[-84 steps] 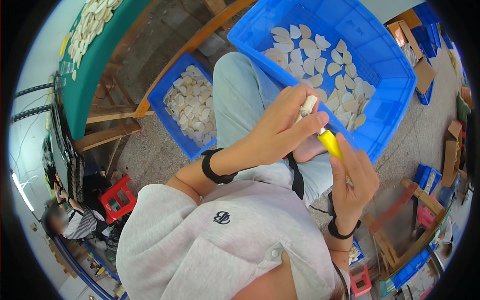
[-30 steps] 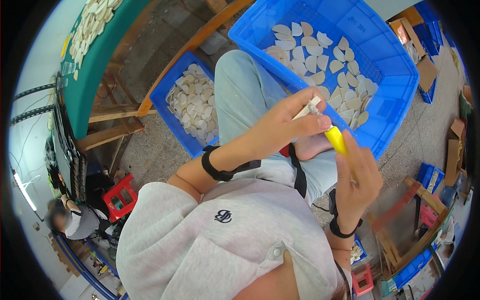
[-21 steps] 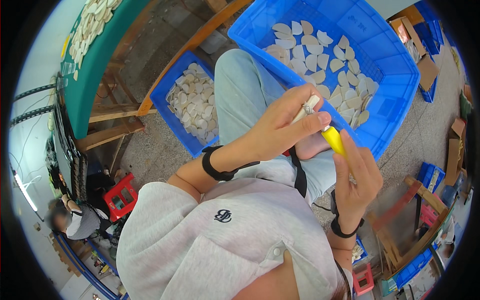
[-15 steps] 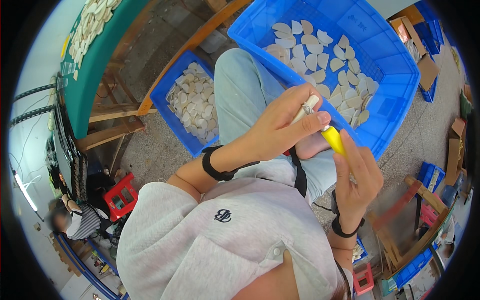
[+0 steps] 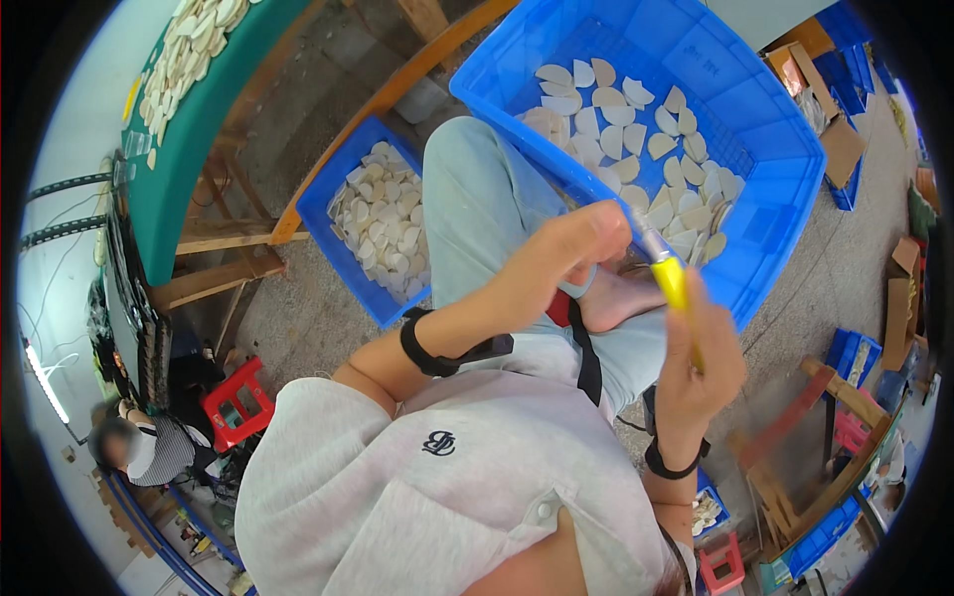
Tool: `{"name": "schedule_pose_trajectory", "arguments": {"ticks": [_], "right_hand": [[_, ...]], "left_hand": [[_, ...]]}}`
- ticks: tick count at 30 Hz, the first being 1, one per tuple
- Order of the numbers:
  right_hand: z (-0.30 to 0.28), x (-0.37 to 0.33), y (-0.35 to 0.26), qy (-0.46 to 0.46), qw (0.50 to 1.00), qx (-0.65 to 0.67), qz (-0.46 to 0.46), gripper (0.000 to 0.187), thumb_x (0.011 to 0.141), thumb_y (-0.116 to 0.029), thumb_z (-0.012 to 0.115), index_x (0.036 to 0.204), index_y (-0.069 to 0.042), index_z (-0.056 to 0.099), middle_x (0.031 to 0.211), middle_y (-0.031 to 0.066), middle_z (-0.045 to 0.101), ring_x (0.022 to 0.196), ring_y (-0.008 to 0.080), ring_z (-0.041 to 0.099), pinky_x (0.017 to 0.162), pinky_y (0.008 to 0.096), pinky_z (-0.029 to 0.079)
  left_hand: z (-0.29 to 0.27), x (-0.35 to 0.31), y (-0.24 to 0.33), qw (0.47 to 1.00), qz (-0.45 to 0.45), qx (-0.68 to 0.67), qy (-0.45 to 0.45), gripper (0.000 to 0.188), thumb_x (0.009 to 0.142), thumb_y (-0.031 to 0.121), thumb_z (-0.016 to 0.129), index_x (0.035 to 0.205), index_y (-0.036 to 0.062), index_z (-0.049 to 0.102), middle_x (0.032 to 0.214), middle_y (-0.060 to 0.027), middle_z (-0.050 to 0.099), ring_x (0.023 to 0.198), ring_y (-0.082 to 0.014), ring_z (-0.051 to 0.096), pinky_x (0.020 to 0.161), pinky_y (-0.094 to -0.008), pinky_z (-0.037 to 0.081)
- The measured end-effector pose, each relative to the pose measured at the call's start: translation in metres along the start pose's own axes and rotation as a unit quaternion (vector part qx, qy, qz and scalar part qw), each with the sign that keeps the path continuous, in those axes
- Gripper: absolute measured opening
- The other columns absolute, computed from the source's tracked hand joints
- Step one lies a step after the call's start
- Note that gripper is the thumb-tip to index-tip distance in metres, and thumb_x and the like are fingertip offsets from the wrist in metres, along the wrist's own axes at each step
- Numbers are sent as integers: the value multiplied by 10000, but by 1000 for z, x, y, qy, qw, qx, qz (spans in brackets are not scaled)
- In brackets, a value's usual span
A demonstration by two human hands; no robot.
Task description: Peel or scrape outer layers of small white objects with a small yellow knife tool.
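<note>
My left hand (image 5: 571,260) is closed and somewhat blurred, above my lap. A pale half-round piece (image 5: 578,283) shows by its edge below the fingers; the rest of it is hidden by the hand. My right hand (image 5: 708,348) is wrapped round the yellow handle of a knife (image 5: 672,283). Its slim metal end points up and left, past the left fingertips, and is smeared by motion. Just beyond both hands, a large blue crate (image 5: 770,189) holds many pale half-round pieces (image 5: 621,139). Tool and left fingers look apart.
A smaller blue bin (image 5: 323,189) full of pale pieces stands left of my knee. Further left is a green-topped table (image 5: 184,189) with more pieces heaped on it. A red stool (image 5: 238,402) and another person (image 5: 164,447) are at far left. Cardboard boxes (image 5: 899,308) stand right.
My left hand has turned and drawn back from the knife, carrying the piece down beneath its fingers. The knife's metal end now shows free. My right hand has shifted slightly left.
</note>
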State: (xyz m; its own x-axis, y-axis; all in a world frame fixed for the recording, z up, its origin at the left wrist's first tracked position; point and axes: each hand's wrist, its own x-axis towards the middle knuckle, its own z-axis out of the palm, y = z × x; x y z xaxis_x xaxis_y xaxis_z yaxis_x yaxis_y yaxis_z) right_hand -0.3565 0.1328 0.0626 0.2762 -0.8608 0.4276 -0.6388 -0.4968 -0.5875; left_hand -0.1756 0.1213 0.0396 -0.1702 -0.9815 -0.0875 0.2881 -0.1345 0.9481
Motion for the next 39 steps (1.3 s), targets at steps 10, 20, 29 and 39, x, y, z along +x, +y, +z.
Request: {"name": "schedule_pose_trajectory", "arguments": {"ticks": [10,20,29,39], "right_hand": [[-9,-8,3,90,975,93,183,276,855,-115,586,1082,43,602,955,131,648,811,165,599,710,246,451],[-13,-18,13,74,962,109,240,290,866,-140,579,1092,40,599,1011,143,643,860,169,606,743,253,458],[-7,-11,19,53,966,100,234,271,861,-76,547,1098,49,590,1010,145,642,859,185,613,752,260,465],[5,-1,14,44,975,109,186,279,889,-149,532,1103,16,600,833,79,574,701,164,503,591,263,387]], "left_hand": [[-11,11,-3,908,-184,-356,-125,459,844,522,283,748,95,421,693,-5,385,641,-120,357,495,-240,262],[-7,14,-4,913,-192,-334,-133,475,889,529,271,674,121,381,661,2,352,612,-112,321,480,-233,236],[-17,12,4,925,-203,-315,-65,289,879,371,441,792,96,468,696,4,398,634,-94,363,491,-220,255],[-192,-5,-28,946,-14,-84,313,369,894,327,415,1194,142,525,969,-3,571,845,-106,536,677,-295,464]]}}
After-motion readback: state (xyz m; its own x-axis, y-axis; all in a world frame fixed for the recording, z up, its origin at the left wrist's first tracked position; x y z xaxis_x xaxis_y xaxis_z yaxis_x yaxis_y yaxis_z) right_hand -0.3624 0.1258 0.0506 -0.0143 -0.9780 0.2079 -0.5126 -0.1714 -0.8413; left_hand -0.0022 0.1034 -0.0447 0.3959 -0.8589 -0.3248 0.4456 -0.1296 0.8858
